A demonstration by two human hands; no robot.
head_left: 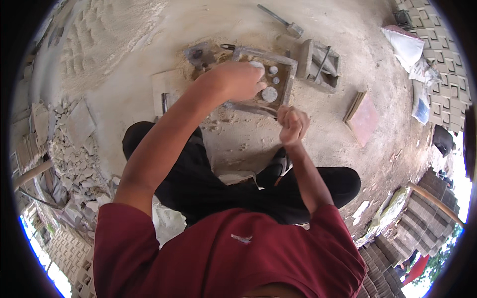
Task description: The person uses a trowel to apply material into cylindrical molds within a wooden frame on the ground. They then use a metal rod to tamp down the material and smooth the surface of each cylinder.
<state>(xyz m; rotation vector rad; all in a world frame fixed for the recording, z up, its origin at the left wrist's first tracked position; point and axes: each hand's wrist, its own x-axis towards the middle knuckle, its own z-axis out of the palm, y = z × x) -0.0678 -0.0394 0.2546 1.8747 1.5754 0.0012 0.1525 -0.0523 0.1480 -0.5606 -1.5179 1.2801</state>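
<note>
A grey rectangular frame (294, 74) lies on the dusty floor before me. Inside it show a large grey round disc (270, 94) and smaller round pieces (273, 70). My left hand (242, 80) reaches over the frame's left part with its fingers curled. Beside its knuckles is a pale round piece (257, 65); whether the fingers grip anything is hidden. My right hand (293, 121) is closed in a fist just outside the frame's near right corner. A thin brownish strip runs from the fist toward the frame, too blurred to name.
A long-handled hammer (294, 30) lies beyond the frame. To the right stand a grey box (304, 74) holding metal tools and a square reddish board (363, 119). A dark metal plate (199, 54) lies left of the frame. Rubble (74, 154) covers the left side; sacks (405, 47) lie far right.
</note>
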